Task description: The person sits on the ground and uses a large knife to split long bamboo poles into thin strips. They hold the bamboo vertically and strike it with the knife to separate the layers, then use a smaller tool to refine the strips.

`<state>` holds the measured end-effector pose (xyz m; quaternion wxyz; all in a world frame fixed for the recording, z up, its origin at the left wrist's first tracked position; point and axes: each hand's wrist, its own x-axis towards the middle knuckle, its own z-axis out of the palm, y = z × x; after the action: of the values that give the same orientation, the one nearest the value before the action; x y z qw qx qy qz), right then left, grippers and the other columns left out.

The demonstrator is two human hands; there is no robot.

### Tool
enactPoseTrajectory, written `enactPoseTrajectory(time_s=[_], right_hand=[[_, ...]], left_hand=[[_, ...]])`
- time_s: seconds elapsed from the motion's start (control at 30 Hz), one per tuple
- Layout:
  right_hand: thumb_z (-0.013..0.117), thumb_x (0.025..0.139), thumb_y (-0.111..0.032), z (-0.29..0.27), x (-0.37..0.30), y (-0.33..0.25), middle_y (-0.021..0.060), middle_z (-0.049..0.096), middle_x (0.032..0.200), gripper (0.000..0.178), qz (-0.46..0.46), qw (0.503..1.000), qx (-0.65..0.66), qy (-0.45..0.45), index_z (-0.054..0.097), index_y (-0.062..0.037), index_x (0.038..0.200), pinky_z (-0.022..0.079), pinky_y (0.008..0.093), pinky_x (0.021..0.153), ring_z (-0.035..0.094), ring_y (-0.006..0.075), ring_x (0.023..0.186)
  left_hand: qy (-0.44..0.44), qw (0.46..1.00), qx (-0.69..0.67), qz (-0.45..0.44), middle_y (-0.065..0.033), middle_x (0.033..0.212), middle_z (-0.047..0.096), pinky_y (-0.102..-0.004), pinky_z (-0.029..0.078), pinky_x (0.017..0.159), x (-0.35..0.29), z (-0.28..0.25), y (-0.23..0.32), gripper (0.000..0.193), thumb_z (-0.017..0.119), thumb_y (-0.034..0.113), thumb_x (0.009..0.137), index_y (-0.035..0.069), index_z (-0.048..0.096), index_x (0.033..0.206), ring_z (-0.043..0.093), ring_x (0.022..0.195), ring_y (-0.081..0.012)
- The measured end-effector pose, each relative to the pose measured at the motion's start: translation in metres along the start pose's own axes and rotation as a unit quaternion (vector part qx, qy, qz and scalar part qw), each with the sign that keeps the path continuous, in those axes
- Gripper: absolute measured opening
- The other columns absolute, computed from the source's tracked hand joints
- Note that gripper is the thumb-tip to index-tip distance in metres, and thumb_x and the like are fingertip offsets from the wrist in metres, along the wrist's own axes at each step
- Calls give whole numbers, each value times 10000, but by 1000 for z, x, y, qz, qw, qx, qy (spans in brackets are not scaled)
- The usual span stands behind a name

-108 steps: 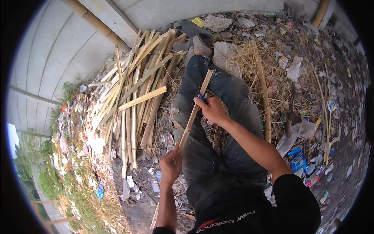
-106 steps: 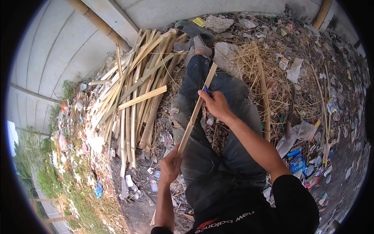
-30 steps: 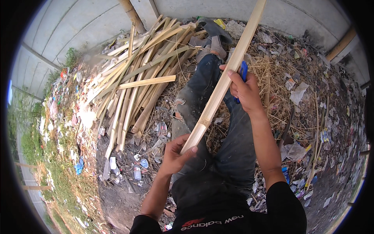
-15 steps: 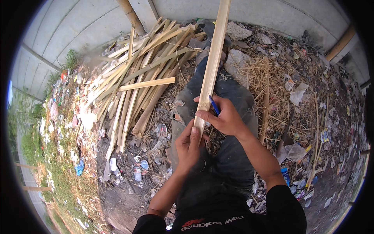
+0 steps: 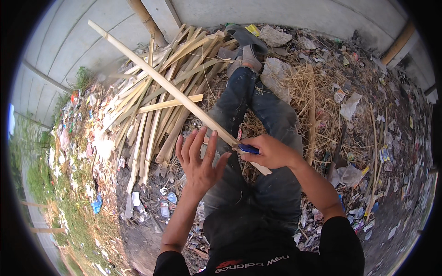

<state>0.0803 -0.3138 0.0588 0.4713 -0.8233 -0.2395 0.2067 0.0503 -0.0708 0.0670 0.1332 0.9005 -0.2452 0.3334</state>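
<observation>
A long pale bamboo strip (image 5: 159, 78) slants from the upper left down to my lap. Near its lower end my right hand (image 5: 272, 152) is closed, gripping a slim blue-handled tool (image 5: 248, 148) against the strip. The tool's exact kind is unclear; its dark tip touches the bamboo. My left hand (image 5: 199, 158) is open, fingers spread, just below the strip and left of the tool. Whether its fingertips touch the bamboo, I cannot tell.
A heap of split bamboo strips (image 5: 170, 103) lies ahead to the left. My outstretched legs (image 5: 276, 115) are crossed near the feet. Dry straw (image 5: 299, 87) and scattered litter cover the ground at right. A pale panel wall (image 5: 285, 16) with bamboo posts stands beyond.
The bamboo strip has swung from nearly straight ahead to slanting up-left. My left hand has let go of it and opened, moving left. The right hand has turned the tool flatter across it.
</observation>
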Motion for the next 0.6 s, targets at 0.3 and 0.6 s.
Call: enactPoseTrajectory(time_s=[0.3, 0.6], right_hand=[[772, 867, -327, 0, 9, 36, 146, 726, 825, 297, -40, 989, -100, -96, 762, -85, 1038, 525, 428, 731, 705, 337, 799], [703, 915, -482, 6, 31, 16, 115, 669, 685, 433, -1, 946, -128, 297, 635, -54, 903, 520, 446, 612, 696, 336, 658]], left_hand=[[-341, 932, -122, 29, -72, 739, 649, -417, 548, 615, -52, 8, -23, 364, 761, 244, 857, 114, 690, 1190, 679, 642, -298], [-211, 873, -249, -363, -160, 601, 627, -358, 474, 518, -81, 6, -11, 219, 661, 198, 995, -3, 745, 970, 642, 515, -262]])
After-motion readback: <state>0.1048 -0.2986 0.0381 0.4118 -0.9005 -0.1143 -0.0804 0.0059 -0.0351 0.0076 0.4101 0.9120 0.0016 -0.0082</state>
